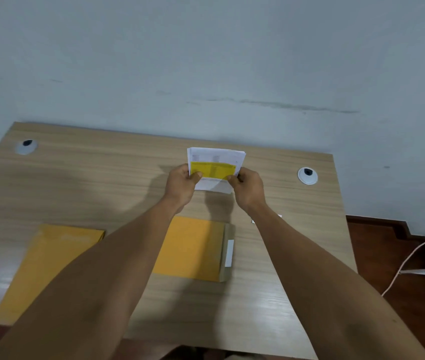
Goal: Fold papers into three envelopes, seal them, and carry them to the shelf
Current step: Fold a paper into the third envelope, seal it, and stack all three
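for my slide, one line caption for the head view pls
Both hands, left hand and right hand, hold folded papers above a wooden desk with two yellow envelopes.

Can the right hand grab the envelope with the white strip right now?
Probably not yet. The right hand and left hand both pinch the folded papers above the desk. The envelope lies uncovered between the arms, so it could once the papers are released.
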